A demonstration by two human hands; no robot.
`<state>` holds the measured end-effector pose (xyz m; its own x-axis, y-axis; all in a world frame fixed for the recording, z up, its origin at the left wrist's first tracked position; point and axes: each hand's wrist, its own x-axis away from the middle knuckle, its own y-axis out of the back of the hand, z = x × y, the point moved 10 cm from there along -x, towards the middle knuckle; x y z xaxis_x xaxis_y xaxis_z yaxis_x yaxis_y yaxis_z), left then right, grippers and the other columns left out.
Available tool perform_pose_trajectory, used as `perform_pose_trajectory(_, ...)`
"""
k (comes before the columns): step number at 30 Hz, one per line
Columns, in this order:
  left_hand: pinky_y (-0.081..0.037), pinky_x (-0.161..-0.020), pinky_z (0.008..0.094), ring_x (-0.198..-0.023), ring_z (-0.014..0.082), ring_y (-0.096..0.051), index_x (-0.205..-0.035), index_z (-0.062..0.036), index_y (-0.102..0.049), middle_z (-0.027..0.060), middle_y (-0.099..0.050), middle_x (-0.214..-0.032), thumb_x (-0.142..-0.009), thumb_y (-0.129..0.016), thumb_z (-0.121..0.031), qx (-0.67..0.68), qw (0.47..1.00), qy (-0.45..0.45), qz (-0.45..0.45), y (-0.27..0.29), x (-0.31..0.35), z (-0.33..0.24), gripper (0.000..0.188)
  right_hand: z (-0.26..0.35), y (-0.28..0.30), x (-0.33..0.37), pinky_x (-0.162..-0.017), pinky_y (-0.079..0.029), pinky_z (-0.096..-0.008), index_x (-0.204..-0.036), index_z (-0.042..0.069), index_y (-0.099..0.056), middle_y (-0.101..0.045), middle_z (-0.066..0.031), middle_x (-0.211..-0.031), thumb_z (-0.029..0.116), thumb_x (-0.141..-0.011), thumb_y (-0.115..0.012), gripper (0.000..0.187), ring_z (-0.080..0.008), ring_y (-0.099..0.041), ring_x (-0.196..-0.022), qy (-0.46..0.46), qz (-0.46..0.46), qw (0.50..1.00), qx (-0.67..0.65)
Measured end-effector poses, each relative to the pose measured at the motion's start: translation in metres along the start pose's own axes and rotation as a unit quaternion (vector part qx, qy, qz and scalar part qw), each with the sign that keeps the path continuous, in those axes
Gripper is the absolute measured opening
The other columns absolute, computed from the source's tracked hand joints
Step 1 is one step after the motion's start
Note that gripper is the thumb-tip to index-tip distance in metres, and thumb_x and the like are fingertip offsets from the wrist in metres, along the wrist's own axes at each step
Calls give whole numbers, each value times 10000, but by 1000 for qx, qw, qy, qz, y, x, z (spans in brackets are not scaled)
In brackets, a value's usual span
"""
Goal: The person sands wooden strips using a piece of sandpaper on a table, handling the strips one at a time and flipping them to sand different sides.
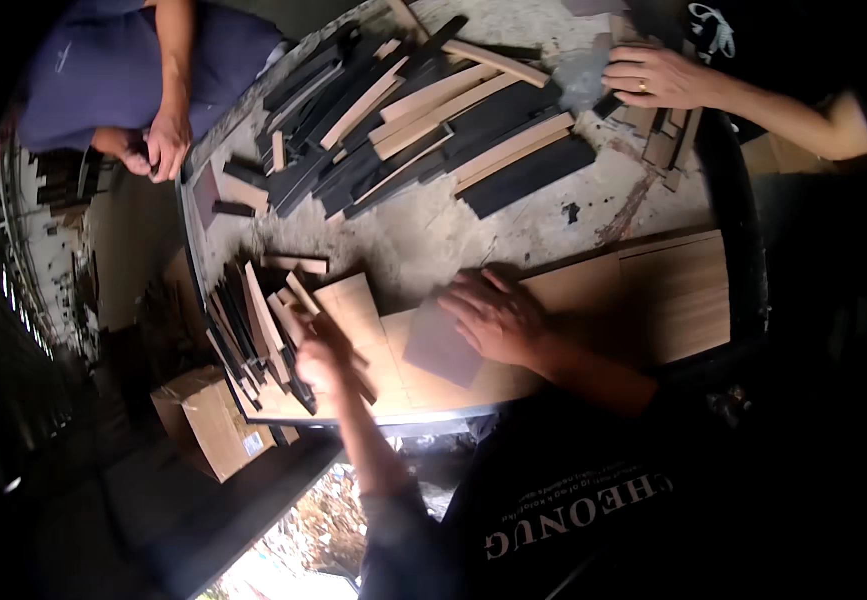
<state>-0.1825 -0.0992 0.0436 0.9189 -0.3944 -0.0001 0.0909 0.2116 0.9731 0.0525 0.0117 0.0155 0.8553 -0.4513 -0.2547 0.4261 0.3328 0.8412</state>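
Observation:
My left hand (321,362) is closed on a wooden strip (361,382) beside a pile of strips at the table's near left; motion blurs it, and its fingertips are partly hidden. My right hand (496,315) lies with its fingers spread over the upper right part of a purple-grey square sheet that looks like sandpaper (440,348). Under the sheet are flat light-wood boards (673,290) along the near side of the table. The pile (271,325) by my left hand mixes pale and black strips, leaning at several angles.
Many black and pale wood strips (413,120) cover the far half of the worn table (403,240). One person's hands (165,145) are at the far left edge; another's hand (653,78) touches dark pieces at the far right. A cardboard box (215,425) stands below, left.

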Motion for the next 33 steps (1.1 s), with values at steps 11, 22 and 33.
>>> perform_pose_trajectory(11,-507,-771,407,-914,353,-606,-1204,-79,-572,152,-615,-1074,-847,-516,-76,267,838,-448,-159,38,62,-234,361,0,-2,4,-997,-337,-411,-1057,94,-615,-609,-22,-1029,310,-799,-591,338,-194,-527,-1101,18,-111,993,20)
perform_pose_trajectory(22,-505,-621,258,-669,118,-628,-931,-28,-603,71,-671,-762,-770,-718,-45,522,788,-324,38,54,40,-184,199,-8,-1,7,-1037,-297,-404,-1131,121,-618,-597,-7,-1123,296,-772,-645,400,-167,-497,-1152,-10,-76,997,-29)
perform_pose_trajectory(33,-575,-650,309,-707,189,-667,-1099,-37,-494,157,-663,-864,-865,-591,-26,828,545,-33,130,8,97,-31,254,-9,-7,8,-1033,-321,-372,-1154,132,-589,-567,-29,-1209,245,-790,-653,386,-194,-501,-1170,-49,-47,996,-60)
